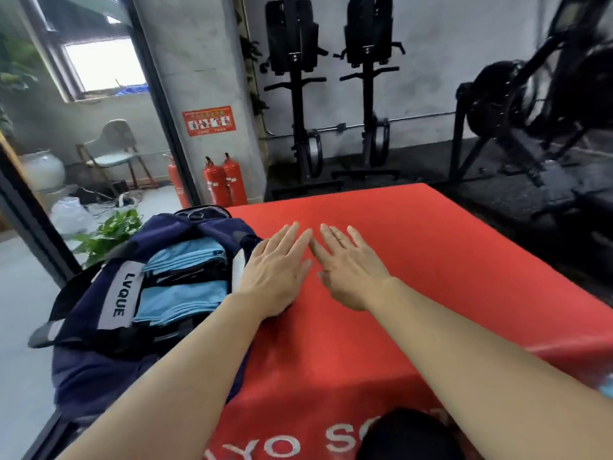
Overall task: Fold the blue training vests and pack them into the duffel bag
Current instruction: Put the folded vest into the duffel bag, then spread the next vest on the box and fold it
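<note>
The broad red padded table (pixel 431 260) is filling the centre and right of the frame. At left, the open navy fabric duffel bag (pixel 99 376) is holding every folded light-blue training vest (pixel 179 303) in view, so the packing is looking essentially finished. The left hand (pixel 275 273) and right hand (pixel 348 273) are lying flat at centre frame, fingers straight, holding nothing.

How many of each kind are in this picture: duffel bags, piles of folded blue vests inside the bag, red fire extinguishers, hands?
duffel bag: 1
piles of folded blue vests: 2
red fire extinguishers: 3
hands, left hand and right hand: 2
Total: 8
</note>
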